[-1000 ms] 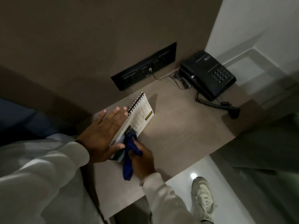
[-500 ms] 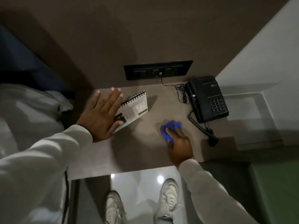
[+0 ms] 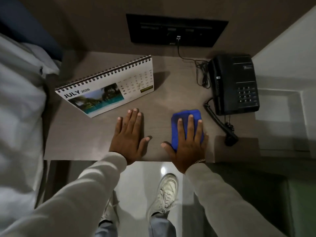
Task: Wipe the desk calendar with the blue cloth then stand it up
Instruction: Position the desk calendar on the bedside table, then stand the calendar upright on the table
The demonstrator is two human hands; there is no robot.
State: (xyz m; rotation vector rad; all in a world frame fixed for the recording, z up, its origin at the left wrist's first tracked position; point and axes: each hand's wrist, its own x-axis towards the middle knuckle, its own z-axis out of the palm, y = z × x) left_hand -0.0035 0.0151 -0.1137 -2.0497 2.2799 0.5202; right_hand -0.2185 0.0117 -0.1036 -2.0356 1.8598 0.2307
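Observation:
The spiral-bound desk calendar [image 3: 106,88] stands upright on the brown desk [image 3: 82,134], at the back left, showing a July page with a beach picture. My left hand [image 3: 130,135] lies flat on the desk just in front of the calendar, fingers spread, touching nothing else. My right hand [image 3: 187,140] rests flat on top of the folded blue cloth [image 3: 181,117], which lies on the desk to the right of centre. Part of the cloth is hidden under my fingers.
A black telephone [image 3: 234,84] with a coiled cord [image 3: 217,120] sits at the desk's right end. A black socket panel [image 3: 176,29] is set in the back wall, with a cable running down. A bed with white linen [image 3: 18,100] borders the left side.
My left hand has let go of the calendar, which now stands free, and moved to the desk in front of it. My right hand has stayed on the blue cloth on the desk.

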